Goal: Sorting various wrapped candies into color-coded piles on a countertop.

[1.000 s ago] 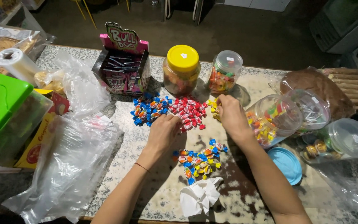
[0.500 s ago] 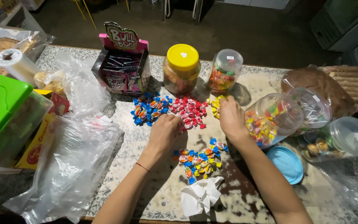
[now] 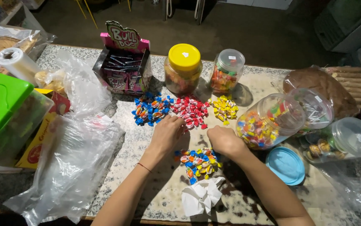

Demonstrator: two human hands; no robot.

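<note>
The mixed candy pile (image 3: 198, 161) lies at table centre, between my wrists. My right hand (image 3: 225, 141) has drawn back from the yellow candy group (image 3: 224, 108) at 1 o'clock and now rests curled at the pile's 1 o'clock edge; whether it pinches a piece I cannot tell. My left hand (image 3: 168, 134) has stayed, fingers pressed together, touching the red candy group (image 3: 191, 111). Blue candy group (image 3: 150, 109) lies at 11 o'clock. Sorting continues; mixed pieces remain.

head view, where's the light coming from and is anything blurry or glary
Head view: light falls from above onto the speckled counter, the floor beyond stays dark; both hands, left hand and right hand, cast shadows toward the camera; glare on the clear plastic bag; sorted candy piles look sharp.
</note>
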